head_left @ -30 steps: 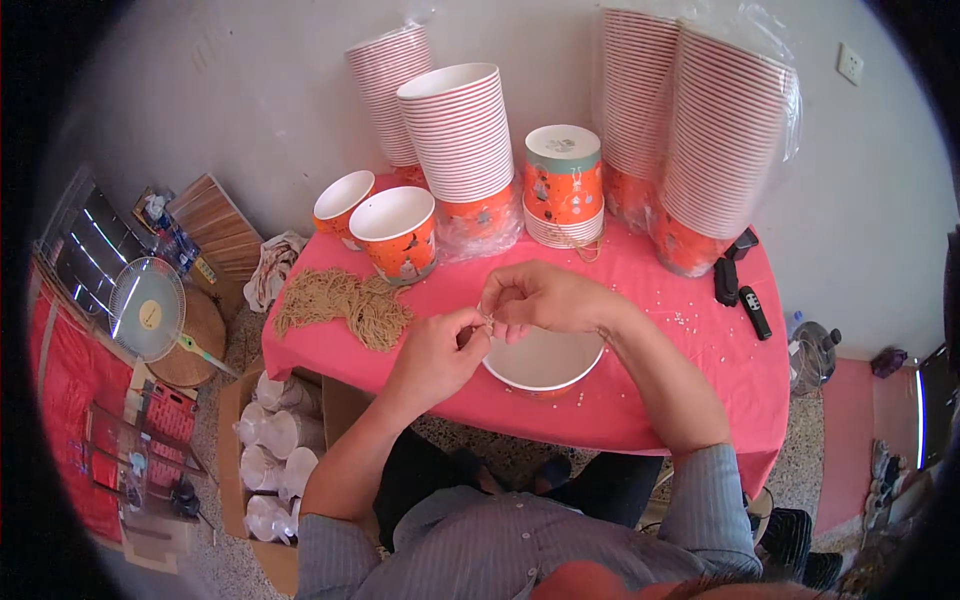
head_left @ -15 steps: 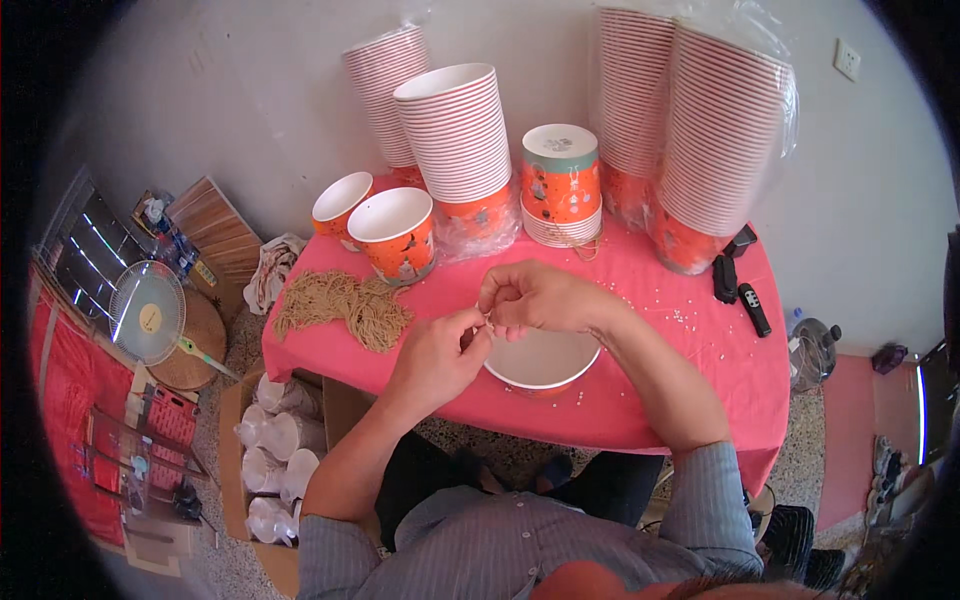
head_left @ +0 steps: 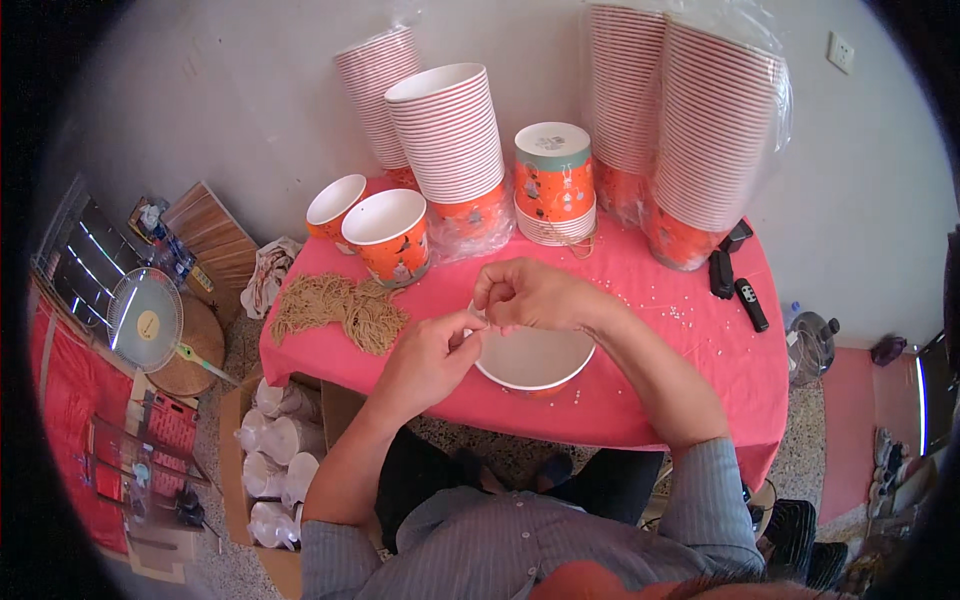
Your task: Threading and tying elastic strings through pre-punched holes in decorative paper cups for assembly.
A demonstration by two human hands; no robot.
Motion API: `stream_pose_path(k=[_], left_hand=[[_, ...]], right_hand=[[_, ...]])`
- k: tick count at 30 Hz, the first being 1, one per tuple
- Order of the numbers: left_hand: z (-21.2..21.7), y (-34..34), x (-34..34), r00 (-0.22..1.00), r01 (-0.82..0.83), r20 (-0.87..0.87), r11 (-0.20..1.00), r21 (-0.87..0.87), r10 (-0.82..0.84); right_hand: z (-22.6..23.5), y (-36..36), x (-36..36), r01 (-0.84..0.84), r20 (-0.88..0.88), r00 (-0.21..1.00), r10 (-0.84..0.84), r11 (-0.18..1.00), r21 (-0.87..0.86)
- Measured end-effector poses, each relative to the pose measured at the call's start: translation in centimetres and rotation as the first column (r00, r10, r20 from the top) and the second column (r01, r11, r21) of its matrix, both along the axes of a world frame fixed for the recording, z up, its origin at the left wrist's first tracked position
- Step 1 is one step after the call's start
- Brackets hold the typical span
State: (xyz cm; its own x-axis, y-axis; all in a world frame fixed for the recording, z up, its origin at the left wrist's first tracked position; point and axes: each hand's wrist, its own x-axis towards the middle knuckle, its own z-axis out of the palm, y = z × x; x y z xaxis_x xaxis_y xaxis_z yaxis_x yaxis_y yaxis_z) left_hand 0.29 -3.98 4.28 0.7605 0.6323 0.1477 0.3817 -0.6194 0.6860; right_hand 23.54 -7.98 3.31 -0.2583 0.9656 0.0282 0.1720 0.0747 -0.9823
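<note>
My left hand [head_left: 432,350] pinched a small pale piece [head_left: 481,320] in its fingertips, too tiny to identify, above the white-rimmed bowl [head_left: 535,386]. My right hand [head_left: 540,296] curled close; I couldn't tell its grip. Tan strings [head_left: 340,310] lay leftward; stacked buckets [head_left: 450,140] stood behind.

Soft light (black, curved edges)

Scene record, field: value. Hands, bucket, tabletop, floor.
left_hand: left hand, fingertips near the right's; held item too small to identify
right_hand: right hand, fingers curled, over bucket; held item unclear
bucket: white-lined paper bucket, upright, partly hidden by hands
table_left: tan cord bundle
table_right: scattered white beads, black handheld device
table_back: inverted orange paper bucket
floor_left: open cardboard box, electric fan
</note>
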Motion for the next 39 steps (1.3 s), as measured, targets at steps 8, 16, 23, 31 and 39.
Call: stream_pose_path(k=[8, 16, 23, 31, 39], left_hand=[[-0.8, -0.1, 0.0, 1.0, 0.031, 0.007, 0.999, -0.03, -0.03], [0.5, -1.5, 0.2, 0.996, -0.018, -0.085, 0.998, 0.056, 0.023], [-1.5, -1.3, -0.3, 1.0, 0.024, 0.011, 0.945, 0.327, -0.029], [-1.4, -1.8, 0.6, 0.994, -0.109, -0.01, 0.98, 0.169, 0.112], [-1.4, -1.7, 0.6, 0.994, -0.087, 0.069, 0.996, 0.028, 0.085]], right_hand=[[-1.0, 0.6, 0.3, -0.022, 0.005, 1.0, 0.022, 1.0, 0.012], [-1.2, 0.7, 0.5, -0.004, 0.038, 0.999, 0.003, 1.0, 0.021], [-0.2, 0.3, 0.6, -0.011, 0.092, 0.996, 0.006, 0.999, 0.051], [0.4, -0.1, 0.6, -0.021, 0.069, 0.997, 0.017, 0.999, 0.046], [1.1, -0.8, 0.6, 0.004, 0.125, 0.992, -0.008, 0.999, 0.034]])
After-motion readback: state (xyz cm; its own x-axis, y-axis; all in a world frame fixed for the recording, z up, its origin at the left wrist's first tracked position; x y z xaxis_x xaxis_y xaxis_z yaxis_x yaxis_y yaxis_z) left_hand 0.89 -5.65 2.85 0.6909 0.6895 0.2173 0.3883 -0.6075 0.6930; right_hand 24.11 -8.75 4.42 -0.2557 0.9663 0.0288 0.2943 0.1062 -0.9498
